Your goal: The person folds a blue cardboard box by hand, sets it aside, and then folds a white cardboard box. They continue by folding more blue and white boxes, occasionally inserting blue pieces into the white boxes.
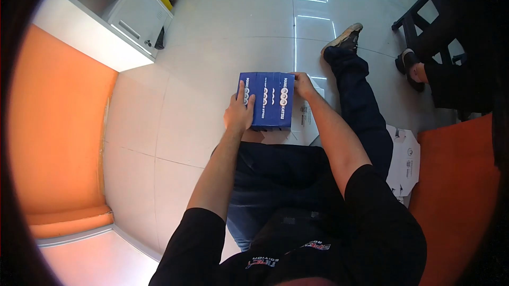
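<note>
A blue cardboard box [271, 100] with white lettering and ring marks sits in front of me on the floor, over a white flat cardboard piece [306, 121]. My left hand [239, 110] grips its left side, with the thumb and a finger lying over the top face. At the far right corner, my right hand [303, 84] holds the box's edge, and its fingertips are partly hidden behind the side. Dark printing shows on the white cardboard sticking out to the right.
More flat white cardboard [405, 161] lies beyond my stretched right leg [358, 90], beside an orange surface [450, 180]. A white cabinet [135, 18] and an orange panel [66, 121] stand at left. Another person's foot [411, 68] is near a dark stool [413, 21].
</note>
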Demonstrator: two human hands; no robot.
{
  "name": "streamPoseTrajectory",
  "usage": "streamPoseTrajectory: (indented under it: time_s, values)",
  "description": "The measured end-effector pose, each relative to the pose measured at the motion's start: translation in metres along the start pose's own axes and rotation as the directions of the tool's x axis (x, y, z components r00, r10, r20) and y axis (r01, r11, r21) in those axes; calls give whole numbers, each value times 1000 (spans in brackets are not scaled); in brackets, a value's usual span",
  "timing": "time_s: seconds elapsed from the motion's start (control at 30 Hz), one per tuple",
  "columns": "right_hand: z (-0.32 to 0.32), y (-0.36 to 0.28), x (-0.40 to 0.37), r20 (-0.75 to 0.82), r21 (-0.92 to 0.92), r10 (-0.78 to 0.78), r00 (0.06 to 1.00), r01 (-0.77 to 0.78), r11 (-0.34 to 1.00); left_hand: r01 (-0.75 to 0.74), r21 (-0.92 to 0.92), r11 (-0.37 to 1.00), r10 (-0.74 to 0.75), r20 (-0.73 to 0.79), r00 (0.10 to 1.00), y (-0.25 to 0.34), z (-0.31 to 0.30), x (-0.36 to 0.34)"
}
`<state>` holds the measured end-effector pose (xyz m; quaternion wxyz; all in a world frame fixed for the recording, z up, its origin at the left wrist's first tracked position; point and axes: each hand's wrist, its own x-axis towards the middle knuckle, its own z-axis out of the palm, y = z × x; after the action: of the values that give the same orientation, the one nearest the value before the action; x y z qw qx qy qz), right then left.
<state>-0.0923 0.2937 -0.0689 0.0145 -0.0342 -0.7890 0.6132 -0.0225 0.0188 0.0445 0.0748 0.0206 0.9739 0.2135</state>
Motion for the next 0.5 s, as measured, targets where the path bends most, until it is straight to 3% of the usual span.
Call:
streamPoseTrajectory:
  time_s: [0.07, 0.13, 0.27, 0.33, 0.47, 0.5]
  values:
    - [5, -3, -2, -8, -13, -4, 1000, 4, 1000, 7, 31, 999, -7, 0, 1000, 1, 0, 1]
    - [6, -15, -8, -67, -347, 40, 997, -61, 936, 15, -4, 1000, -15, 16, 1000, 1, 1, 1]
    - [14, -9, -8, -165, -291, 7, 986, -55, 955, 11, -17, 1000, -11, 5, 1000, 0, 1, 1]
    - [18, -8, -9, -204, -218, 63, 977, -108, 970, 26, -24, 999, -25, 10, 1000, 2, 1, 0]
    - [19, -1, -7, -145, -240, 76, 986, -109, 965, 43, -24, 999, -43, 9, 999, 6, 1, -3]
    - [23, 31, 5, -133, -114, 0, 991, -15, 993, 58, -13, 998, -58, 4, 998, 8, -1, -4]
